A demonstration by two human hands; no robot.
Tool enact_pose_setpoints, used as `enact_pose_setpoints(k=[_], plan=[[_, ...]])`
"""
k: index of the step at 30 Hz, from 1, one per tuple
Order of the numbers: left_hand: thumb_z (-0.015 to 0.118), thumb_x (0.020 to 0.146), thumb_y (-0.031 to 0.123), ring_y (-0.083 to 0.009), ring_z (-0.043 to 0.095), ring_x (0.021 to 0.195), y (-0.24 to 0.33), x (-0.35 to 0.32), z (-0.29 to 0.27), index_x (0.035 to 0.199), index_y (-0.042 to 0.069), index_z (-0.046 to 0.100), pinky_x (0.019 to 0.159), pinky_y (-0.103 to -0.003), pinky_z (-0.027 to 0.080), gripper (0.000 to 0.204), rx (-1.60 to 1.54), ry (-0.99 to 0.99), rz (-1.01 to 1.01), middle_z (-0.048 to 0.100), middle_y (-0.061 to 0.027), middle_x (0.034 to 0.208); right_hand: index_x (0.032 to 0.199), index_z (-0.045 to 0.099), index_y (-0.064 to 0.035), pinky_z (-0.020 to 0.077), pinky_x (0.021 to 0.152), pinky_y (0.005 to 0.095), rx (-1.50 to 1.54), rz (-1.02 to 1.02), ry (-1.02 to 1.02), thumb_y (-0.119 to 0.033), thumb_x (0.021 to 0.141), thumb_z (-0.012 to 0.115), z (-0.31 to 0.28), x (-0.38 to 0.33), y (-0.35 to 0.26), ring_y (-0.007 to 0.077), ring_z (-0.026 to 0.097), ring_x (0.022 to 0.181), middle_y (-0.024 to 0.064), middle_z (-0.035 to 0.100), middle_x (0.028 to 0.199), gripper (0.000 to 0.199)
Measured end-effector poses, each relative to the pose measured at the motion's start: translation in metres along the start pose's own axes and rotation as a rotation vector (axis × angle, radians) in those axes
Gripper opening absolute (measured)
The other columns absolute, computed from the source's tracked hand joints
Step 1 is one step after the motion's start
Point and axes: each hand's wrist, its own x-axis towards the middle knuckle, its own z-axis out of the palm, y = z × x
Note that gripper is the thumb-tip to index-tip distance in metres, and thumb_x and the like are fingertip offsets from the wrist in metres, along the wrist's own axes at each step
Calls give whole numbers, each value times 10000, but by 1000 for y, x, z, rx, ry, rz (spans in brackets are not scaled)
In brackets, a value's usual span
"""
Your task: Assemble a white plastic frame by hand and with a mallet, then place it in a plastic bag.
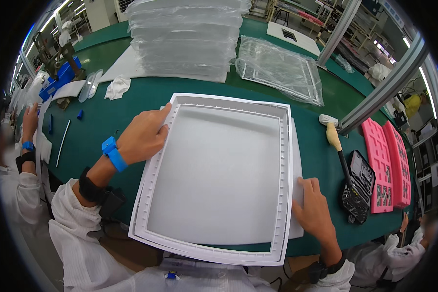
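A large white rectangular plastic frame point(283, 180) with a notched inner rim lies in front of me, its near edge toward my body. Beneath it a pale foam sheet point(219, 175) shows through the opening and sticks out on the right. At the frame's upper left side, my left hand point(143, 134) grips the edge, with fingers curled against the rim. My right hand point(315, 209) is beside the right edge, over the foam sheet's margin. Its thumb and fingers are apart, with the thumb close to the frame; whether it touches is unclear.
Stacked plastic-wrapped white panels point(185, 44) stand at the back. Behind right lies a bagged frame point(280, 70). A metal post point(384, 87), a wooden-handled tool point(333, 136), an open black tool case point(360, 177) and pink foam trays point(378, 165) are right. Co-workers sit on both sides.
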Motion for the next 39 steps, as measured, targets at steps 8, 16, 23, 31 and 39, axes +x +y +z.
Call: enact_pose_setpoints(k=[8,16,23,31,39], plan=[[551,896,41,-462,642,846,20,-15,7,1330,-151,486,783,-511,494,479,61,-105,-12,649,-331,959,1214,565,36,488,648,381,263,83,-261,-143,880,712,-36,-25,-4,287,620,722,164,603,960,407],[618,954,158,-343,613,968,43,39,12,1287,13,586,815,-428,513,365,185,54,328,582,-162,1145,1024,644,29,476,725,378,200,-210,277,-110,908,653,-39,79,-7,263,600,795,138,625,902,182],[572,1015,328,-272,603,961,66,120,77,1145,36,715,830,-385,482,350,-298,-260,254,618,-141,1109,977,688,0,442,725,284,387,-183,183,-262,941,678,3,177,-15,152,565,802,46,629,851,264],[590,940,515,-301,658,974,68,125,94,1021,102,776,826,-421,513,461,-325,-263,41,687,-108,1040,853,699,-5,391,679,263,790,-4,-138,-300,923,722,16,188,-7,92,490,745,2,586,765,304],[647,941,442,-183,557,835,66,124,96,988,103,772,717,-322,442,364,-360,-230,87,583,-33,955,836,692,-5,386,643,263,738,18,-124,-291,901,742,17,191,-10,87,477,714,-1,574,746,298]])
